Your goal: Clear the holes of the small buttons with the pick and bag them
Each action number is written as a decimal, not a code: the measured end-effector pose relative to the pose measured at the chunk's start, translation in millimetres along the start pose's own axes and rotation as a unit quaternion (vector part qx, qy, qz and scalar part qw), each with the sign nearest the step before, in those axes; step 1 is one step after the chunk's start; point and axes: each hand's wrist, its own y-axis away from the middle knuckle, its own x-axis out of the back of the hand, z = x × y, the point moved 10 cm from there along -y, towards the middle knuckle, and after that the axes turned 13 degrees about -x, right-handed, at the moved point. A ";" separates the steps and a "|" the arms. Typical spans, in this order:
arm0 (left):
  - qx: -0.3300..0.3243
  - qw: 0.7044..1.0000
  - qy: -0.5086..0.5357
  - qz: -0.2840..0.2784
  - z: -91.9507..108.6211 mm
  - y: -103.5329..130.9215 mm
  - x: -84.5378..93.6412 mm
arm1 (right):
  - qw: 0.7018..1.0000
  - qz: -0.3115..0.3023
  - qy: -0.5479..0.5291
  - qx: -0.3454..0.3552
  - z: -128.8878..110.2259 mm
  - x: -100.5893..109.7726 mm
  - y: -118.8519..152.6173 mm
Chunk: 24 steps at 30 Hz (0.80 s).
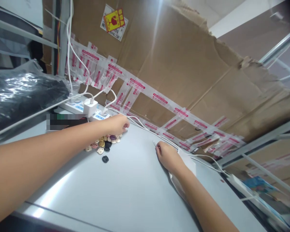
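My left hand (118, 124) reaches over a pile of small button-like pieces (101, 144) in cream, pink, yellow, purple and black. Its fingers are curled together at the pile's far right edge; what they hold, if anything, is hidden. One black button-like piece (105, 159) lies apart, nearer to me. Further right, my right hand (168, 156) is closed just above the table, pinching a thin, pale, pointed object (154, 143) whose tip sticks out to the left. Under and beside the right wrist is a white sheet or bag (188, 162), partly covered by the arm.
A white power strip (100, 116) with a plugged-in charger (90, 107) and cables sits behind my left arm. Black material in clear plastic (26, 96) fills the left side. A taped cardboard sheet (164, 64) stands along the grey table's (125, 193) back edge.
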 end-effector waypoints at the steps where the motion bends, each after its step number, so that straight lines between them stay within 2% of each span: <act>1: 0.000 1.000 0.009 0.001 -1.2 -0.9 -0.8 | 1.000 0.008 -0.010 0.003 -1.2 -1.3 0.9; 9: 0.013 0.996 0.084 0.005 -3.2 0.8 1.0 | 0.994 0.047 -0.093 0.022 -7.7 -0.4 2.9; 16: 0.042 0.982 0.182 0.023 18.0 2.9 15.7 | 0.983 0.061 -0.172 0.035 -12.6 10.2 10.9; 21: 0.051 0.956 0.290 0.015 28.4 4.4 -0.3 | 0.970 0.048 -0.231 0.062 -24.9 16.9 21.8; 24: 0.029 0.949 0.313 0.002 36.8 3.8 -11.2 | 0.961 0.041 -0.260 0.084 -29.9 22.3 27.0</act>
